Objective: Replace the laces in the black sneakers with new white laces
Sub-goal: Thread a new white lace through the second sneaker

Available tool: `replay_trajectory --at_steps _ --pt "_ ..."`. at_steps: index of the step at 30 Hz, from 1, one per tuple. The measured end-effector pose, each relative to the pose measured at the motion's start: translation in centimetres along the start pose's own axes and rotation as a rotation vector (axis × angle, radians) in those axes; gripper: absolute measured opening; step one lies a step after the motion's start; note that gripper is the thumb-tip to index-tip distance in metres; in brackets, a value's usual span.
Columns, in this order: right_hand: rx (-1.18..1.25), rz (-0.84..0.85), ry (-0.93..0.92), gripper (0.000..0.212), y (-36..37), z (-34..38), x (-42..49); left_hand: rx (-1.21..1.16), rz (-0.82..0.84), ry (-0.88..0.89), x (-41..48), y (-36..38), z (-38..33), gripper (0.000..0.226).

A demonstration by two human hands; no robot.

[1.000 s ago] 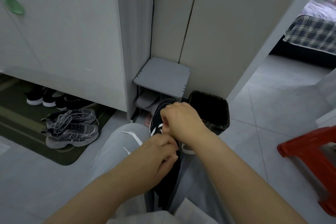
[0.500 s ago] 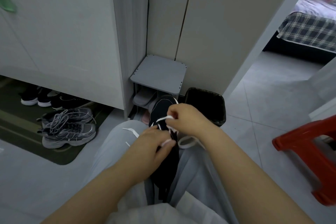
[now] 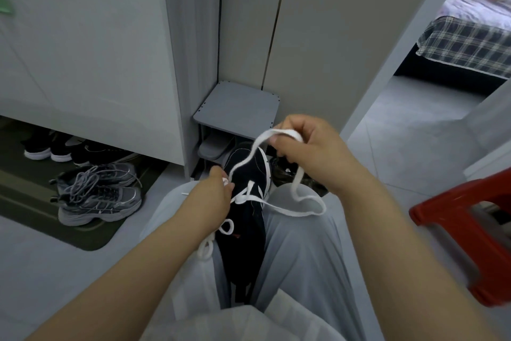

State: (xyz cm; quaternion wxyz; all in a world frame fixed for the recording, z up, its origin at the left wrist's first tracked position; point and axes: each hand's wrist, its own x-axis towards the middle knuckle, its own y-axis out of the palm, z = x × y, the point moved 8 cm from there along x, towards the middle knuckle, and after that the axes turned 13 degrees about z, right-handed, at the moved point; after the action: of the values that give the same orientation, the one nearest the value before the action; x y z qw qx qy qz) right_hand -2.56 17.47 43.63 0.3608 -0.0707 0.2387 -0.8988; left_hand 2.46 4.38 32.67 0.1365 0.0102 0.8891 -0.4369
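Right-hand fingers (image 3: 279,144), curled, pinch a flat white lace (image 3: 249,158) between thumb and forefinger. The right hand (image 3: 312,152) is raised just above centre of the frame, over the toe of the sneaker (image 3: 249,230). Left-hand fingers (image 3: 225,181), also curled, pinch the same lace at the sneaker's left edge; the left hand (image 3: 213,197) sits lower, left of centre.

One run of lace slopes from the right hand down to the left. A second run drops from the right hand, loops over the right thigh and returns to the eyelets, where white crossings show. Slack curls lie on the left thigh below the left wrist.

The black sneaker, edged in white, is wedged between the grey-trousered legs (image 3: 298,244) at centre frame, toe pointing toward the top. A small orange mark on its upper is too small to read.

Beyond the toe: a grey shoe rack (image 3: 237,105) and, just right of it, a dark bin (image 3: 284,172). Lower left: grey sneakers (image 3: 99,191) on a green mat (image 3: 91,238). Right edge: a red stool (image 3: 470,230). Upper right: a bed (image 3: 470,42) with a plaid cover.
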Motion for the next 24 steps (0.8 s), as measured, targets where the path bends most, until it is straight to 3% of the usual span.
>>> replay_trajectory --at_steps 3,6,10,13,16,20,24 --pt "-0.256 0.124 0.113 0.035 3.0 -2.4 2.2 0.154 0.101 -0.099 0.3 0.2 0.0 0.031" --pt "-0.432 0.213 0.148 0.038 5.3 -5.0 3.7 0.338 0.202 -0.134 0.1 0.9 -0.2 0.031" --pt "-0.493 0.198 0.184 0.026 5.1 -8.0 4.4 0.422 0.44 0.03 -2.6 2.5 0.1 0.029" --pt "-0.478 0.257 0.249 0.024 5.4 -10.4 4.4 0.386 0.504 0.18 -5.3 1.8 1.4 0.036" --pt "-0.299 0.157 0.249 0.013 4.3 -10.5 4.4 0.128 0.337 0.26 -4.8 -1.5 3.0 0.032" --pt "0.16 -0.167 0.079 0.032 0.1 -6.9 3.0 -0.403 -0.1 0.31 -4.3 -6.9 3.4 0.031" --pt "0.086 -0.19 0.062 0.028 -2.2 -2.4 1.5 -0.783 -0.087 0.262 -2.8 -4.7 1.1 0.038"
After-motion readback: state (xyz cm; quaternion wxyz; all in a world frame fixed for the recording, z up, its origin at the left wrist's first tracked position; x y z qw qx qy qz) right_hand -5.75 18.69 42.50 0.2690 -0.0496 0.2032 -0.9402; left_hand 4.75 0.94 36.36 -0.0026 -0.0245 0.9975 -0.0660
